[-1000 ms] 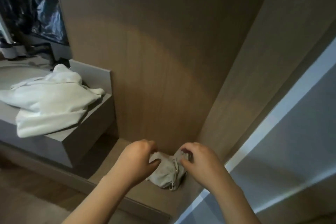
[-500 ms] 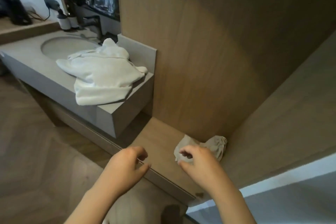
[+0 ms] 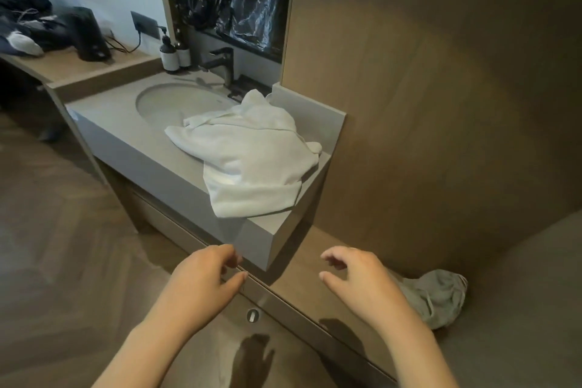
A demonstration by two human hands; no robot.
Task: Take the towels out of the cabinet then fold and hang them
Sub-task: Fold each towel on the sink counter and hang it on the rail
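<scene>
Two towels: a white towel [image 3: 252, 161] of soft terry lies rumpled across the smooth grey stone table [image 3: 126, 135] beside the one oval sink [image 3: 170, 104], with an edge drooping over the front. A grey towel [image 3: 441, 299] sits crumpled in the corner of the low wooden shelf [image 3: 302, 264]. The left hand [image 3: 201, 280] and right hand [image 3: 359, 277] hover empty, fingers loosely curled.
</scene>
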